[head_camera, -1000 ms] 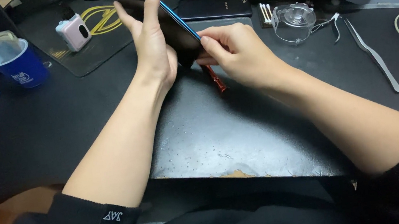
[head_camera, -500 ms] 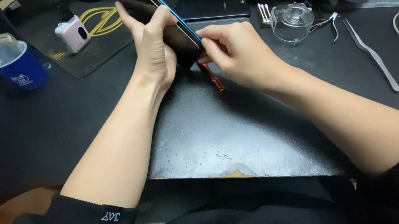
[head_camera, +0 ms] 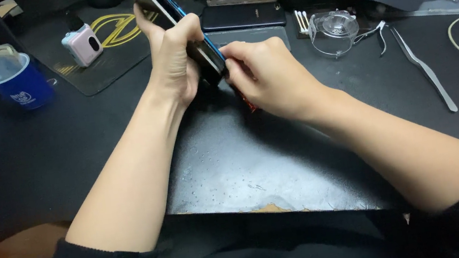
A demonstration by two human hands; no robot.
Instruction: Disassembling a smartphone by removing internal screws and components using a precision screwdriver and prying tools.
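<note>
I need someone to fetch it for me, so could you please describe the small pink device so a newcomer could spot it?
Start at the dark desk mat with a yellow emblem at the far left of the worktop. The small pink device sits on it, right of the blue cup. It is the only pale pink, rounded boxy item there.

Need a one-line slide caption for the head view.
Left hand props a blue-edged phone on edge; right hand works its lower end.
</note>
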